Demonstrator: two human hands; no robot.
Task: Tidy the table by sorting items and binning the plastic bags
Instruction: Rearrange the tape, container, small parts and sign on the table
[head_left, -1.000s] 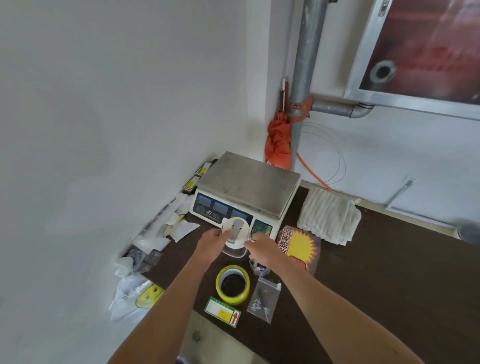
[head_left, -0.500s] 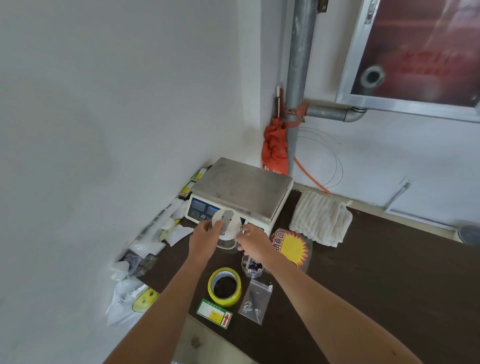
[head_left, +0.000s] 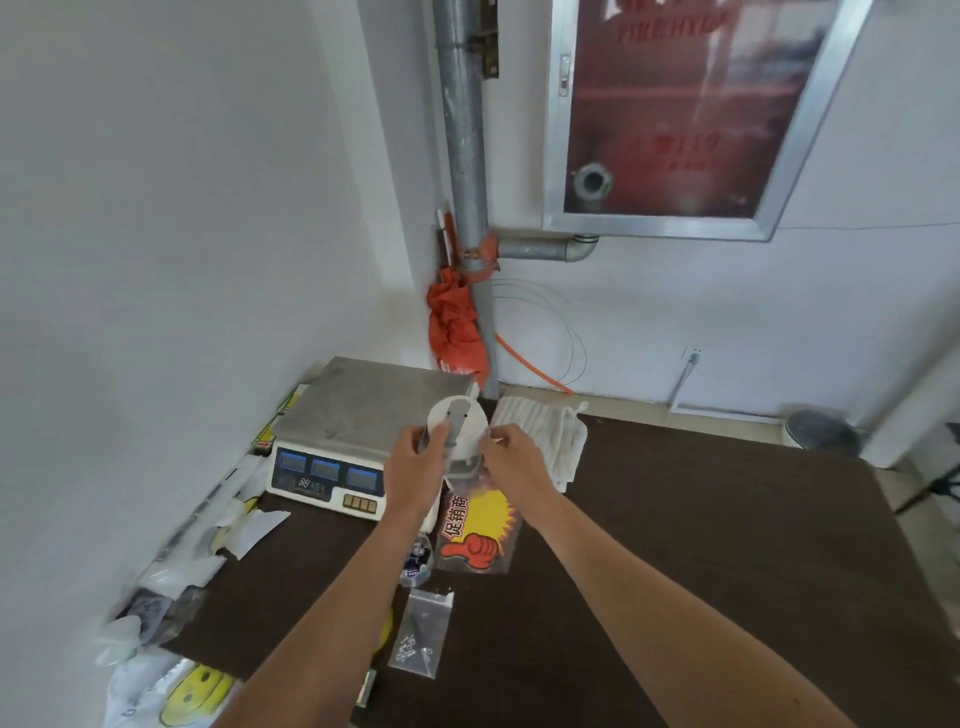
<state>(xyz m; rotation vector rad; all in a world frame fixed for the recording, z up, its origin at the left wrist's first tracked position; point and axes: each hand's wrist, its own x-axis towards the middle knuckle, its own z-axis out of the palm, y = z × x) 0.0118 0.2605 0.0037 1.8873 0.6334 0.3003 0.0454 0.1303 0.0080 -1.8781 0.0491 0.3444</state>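
Both hands hold a round white device with a grey strip (head_left: 460, 423), wrapped in clear plastic, above the front right corner of the scale (head_left: 363, 410). My left hand (head_left: 415, 460) grips its left side and my right hand (head_left: 511, 454) pinches its right side. Below them on the dark table (head_left: 701, 545) lie a clear bag with a yellow and red promo sticker (head_left: 480, 525), a small zip bag of screws (head_left: 423, 631) and a small clear bag with dark print (head_left: 417, 564). My left forearm hides most of the yellow tape roll.
White plastic bags with yellow smiley prints (head_left: 171, 686) and papers (head_left: 249, 525) lie along the left wall. A folded white cloth (head_left: 545, 431) sits right of the scale. An orange bag (head_left: 454, 332) hangs on the grey pipe (head_left: 467, 182) in the corner.
Both hands have lifted the white device up and away from me, from in front of the scale's display to above its platform corner. The camera has tilted upward.
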